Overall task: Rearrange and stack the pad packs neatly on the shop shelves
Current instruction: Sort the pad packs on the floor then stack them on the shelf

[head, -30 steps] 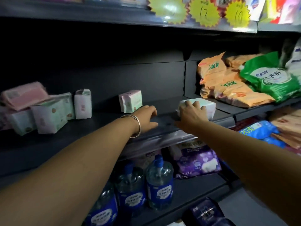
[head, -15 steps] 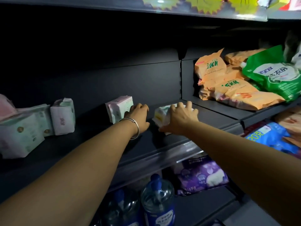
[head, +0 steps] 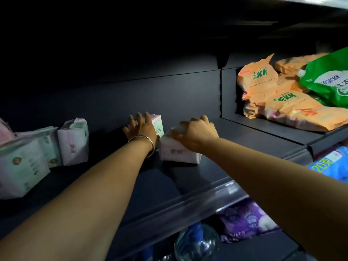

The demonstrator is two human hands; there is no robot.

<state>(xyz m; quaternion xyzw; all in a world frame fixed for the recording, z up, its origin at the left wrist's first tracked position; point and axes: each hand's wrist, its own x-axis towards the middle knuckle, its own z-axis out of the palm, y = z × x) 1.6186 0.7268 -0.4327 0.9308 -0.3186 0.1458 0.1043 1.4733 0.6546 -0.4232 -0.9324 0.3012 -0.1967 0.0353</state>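
Observation:
A white pad pack [head: 178, 153] with pink print lies on the dark shelf [head: 169, 185], and my right hand [head: 195, 134] grips its top. Just behind and to its left stands a small white-and-pink pad pack [head: 157, 125]; my left hand [head: 141, 129], a silver bangle on the wrist, rests fingers spread over its left side and top. Further left on the same shelf stands a white pad pack [head: 74, 142] upright, beside a cluster of pale green-and-white pad packs [head: 26, 166] leaning against each other.
Orange bags [head: 282, 102] and a green bag [head: 331, 81] fill the neighbouring shelf bay on the right. Below are a purple pack [head: 246, 223], a water bottle [head: 195, 243] and a blue pack [head: 331, 164]. Bare shelf lies between the packs and the front rail.
My right hand carried the white pack leftward from the shelf's right end and set it down by the small pack. My left hand reached deeper onto the small pack.

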